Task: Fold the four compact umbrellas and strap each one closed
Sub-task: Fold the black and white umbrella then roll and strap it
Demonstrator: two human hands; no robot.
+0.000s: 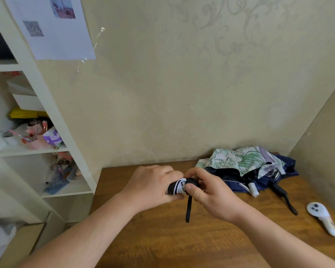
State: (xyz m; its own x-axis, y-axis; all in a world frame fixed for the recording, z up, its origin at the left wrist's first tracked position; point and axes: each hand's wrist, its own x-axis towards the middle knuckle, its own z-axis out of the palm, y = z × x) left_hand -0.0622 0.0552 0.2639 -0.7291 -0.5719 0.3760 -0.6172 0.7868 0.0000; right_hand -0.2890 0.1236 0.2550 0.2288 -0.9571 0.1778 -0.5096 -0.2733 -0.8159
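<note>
Your left hand (155, 185) wraps its curled fingers round the rolled canopy of a dark umbrella (175, 187) with a white stripe, holding it just above the wooden table (162, 238). Your right hand (209, 192) pinches the umbrella's exposed end, thumb on top, and a black strap (189, 208) hangs loose below it. The step in hand appears to be the strapping of this umbrella: the roll looks tight, but the strap is not yet fastened. The next move likely calls for the right hand to catch the hanging strap and carry it round the roll while the left keeps the folds from springing open. Behind the right hand, a heap of unfolded umbrellas (246, 165), floral over navy, lies against the wall; how many it holds cannot be told. A white handheld controller (322, 217) rests near the table's right edge. A white shelf unit (52, 117) stands to the left, and a printed sheet (50, 28) is taped to the patterned wall.
</note>
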